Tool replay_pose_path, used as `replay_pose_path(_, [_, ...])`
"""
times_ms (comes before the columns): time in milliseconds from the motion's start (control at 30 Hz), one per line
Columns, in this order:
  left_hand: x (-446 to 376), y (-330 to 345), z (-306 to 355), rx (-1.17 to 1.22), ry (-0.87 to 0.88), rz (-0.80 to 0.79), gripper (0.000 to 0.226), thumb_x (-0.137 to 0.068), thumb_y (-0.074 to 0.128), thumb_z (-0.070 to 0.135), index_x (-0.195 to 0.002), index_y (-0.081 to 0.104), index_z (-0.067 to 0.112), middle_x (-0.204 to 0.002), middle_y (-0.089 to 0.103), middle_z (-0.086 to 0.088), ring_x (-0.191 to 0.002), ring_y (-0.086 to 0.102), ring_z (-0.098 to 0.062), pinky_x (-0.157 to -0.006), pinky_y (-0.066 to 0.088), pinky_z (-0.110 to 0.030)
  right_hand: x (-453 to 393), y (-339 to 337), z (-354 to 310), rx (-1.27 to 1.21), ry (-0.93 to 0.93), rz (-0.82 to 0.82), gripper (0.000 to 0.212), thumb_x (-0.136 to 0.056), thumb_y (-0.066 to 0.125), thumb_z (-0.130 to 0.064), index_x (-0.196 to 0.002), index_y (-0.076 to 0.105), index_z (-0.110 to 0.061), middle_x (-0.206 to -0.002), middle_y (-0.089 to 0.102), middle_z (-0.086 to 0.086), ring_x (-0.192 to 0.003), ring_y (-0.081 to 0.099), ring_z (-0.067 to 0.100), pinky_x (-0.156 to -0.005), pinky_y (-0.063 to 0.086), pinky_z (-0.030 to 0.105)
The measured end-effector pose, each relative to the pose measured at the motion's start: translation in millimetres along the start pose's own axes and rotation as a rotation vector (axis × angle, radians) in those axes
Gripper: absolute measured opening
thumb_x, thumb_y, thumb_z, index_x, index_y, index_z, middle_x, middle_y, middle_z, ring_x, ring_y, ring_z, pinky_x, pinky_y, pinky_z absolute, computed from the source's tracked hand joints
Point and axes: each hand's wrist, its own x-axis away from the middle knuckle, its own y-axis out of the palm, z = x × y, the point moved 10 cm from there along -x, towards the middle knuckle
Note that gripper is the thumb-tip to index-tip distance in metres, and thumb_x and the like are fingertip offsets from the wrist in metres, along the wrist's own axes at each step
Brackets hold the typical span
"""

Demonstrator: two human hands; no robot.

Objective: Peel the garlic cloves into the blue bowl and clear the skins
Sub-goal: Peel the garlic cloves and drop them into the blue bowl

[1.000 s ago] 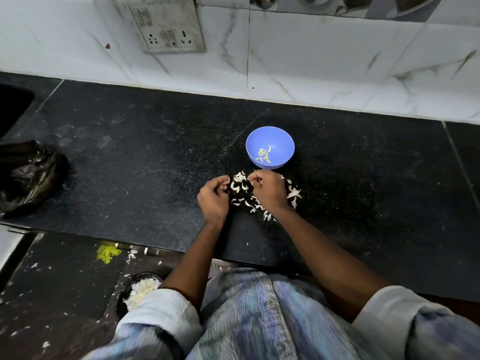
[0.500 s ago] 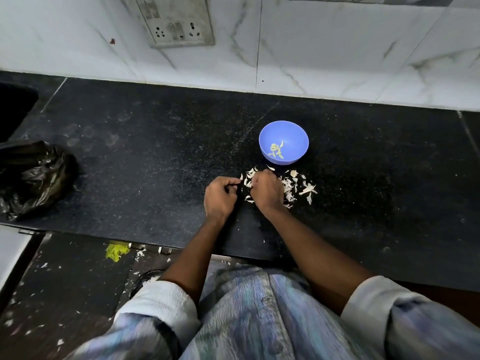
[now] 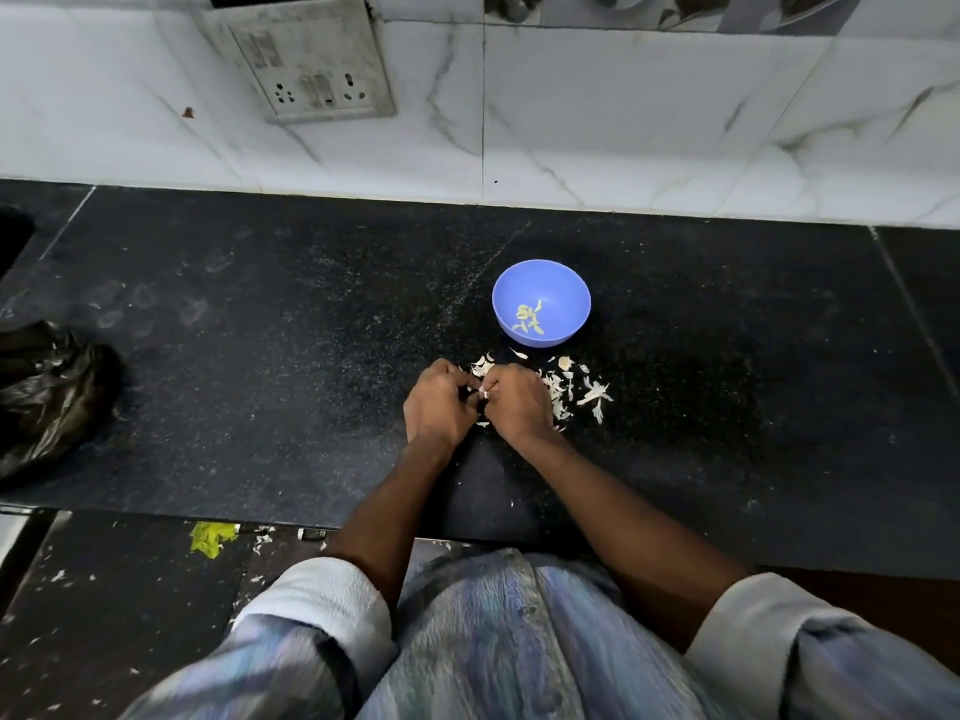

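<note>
garlic clove [image 3: 483,393] pinched between both hands' grip

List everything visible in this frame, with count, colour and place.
blue bowl: one, blue, countertop centre, few pale pieces inside
garlic skins: scattered pile, white, before the bowl
garlic clove: one, white, between both hands
countertop: one, black
plastic bag: one, black, far left
switchboard: one, grey, wall
yellow-green scrap: one, floor
left hand: pinches clove
right hand: pinches clove
</note>
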Motion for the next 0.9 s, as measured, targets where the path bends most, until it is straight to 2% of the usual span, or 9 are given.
replay_pose_path(100, [1,-1,6,-0.056,0.051,0.022,0.007,-0.086,0.078,0.022,-0.092,0.080,0.025,-0.100,0.060,0.006,-0.098,0.061,-0.018,-0.073,0.047,-0.029,1,0,7,-0.042,0.042,0.014,0.024,-0.080,0.067,-0.003,-0.093,0.076,-0.022,-0.096,0.075,0.003,-0.095,0.069,0.028,-0.075,0.053,0.033])
replay_pose_path(267, [4,5,10,-0.101,0.076,0.001,0.008,-0.087,0.070,0.021,-0.093,0.076,0.020,-0.105,0.059,0.001,-0.103,0.060,-0.020,-0.080,0.052,-0.035,2,1,11,-0.093,0.024,0.016,0.027,-0.075,0.063,0.000,-0.086,0.075,-0.022,-0.085,0.073,0.001,-0.086,0.068,0.027,-0.070,0.052,0.033])
replay_pose_path(500, [3,-17,-14,0.173,-0.047,0.176,0.024,-0.092,0.065,0.009,-0.094,0.078,0.029,-0.105,0.064,0.010,-0.097,0.063,-0.011,-0.083,0.053,-0.028,-1,-13,33,-0.196,0.051,0.127,0.029,-0.084,0.065,0.001,-0.093,0.078,-0.024,-0.093,0.077,-0.007,-0.087,0.071,0.016,-0.078,0.059,0.036])
replay_pose_path(600, [3,-24,-23,0.313,-0.059,0.258,0.028,-0.093,0.062,0.001,-0.097,0.080,0.022,-0.104,0.071,0.004,-0.095,0.066,-0.010,-0.092,0.053,-0.029,-1,-8,23,-0.180,-0.031,0.037,0.019,-0.084,0.075,-0.011,-0.095,0.078,-0.027,-0.091,0.073,-0.010,-0.084,0.069,0.012,-0.078,0.058,0.034])
replay_pose_path(700, [7,-29,-24,0.357,-0.062,0.296,0.029,-0.093,0.063,-0.001,-0.097,0.080,0.022,-0.101,0.072,0.004,-0.093,0.067,-0.009,-0.091,0.053,-0.026,5,2,8,-0.051,-0.109,-0.024,0.019,-0.087,0.078,-0.019,-0.102,0.078,-0.030,-0.100,0.065,-0.004,-0.093,0.068,0.017,-0.078,0.053,0.031])
replay_pose_path(800, [8,-28,-29,0.385,-0.069,0.299,0.030,-0.093,0.065,0.000,-0.095,0.080,0.026,-0.100,0.073,0.008,-0.091,0.068,-0.008,-0.088,0.054,-0.025,5,5,2,0.061,-0.130,-0.004,0.019,-0.090,0.071,-0.010,-0.094,0.077,-0.028,-0.103,0.063,0.002,-0.092,0.068,0.026,-0.076,0.054,0.035])
replay_pose_path(900, [9,-33,-36,0.421,-0.087,0.331,0.028,-0.093,0.065,0.002,-0.096,0.081,0.025,-0.100,0.073,0.011,-0.084,0.070,-0.007,-0.083,0.058,-0.030,2,-1,8,-0.031,-0.085,0.060,0.024,-0.085,0.067,-0.002,-0.081,0.074,-0.025,-0.097,0.062,-0.001,-0.086,0.065,0.024,-0.070,0.052,0.034])
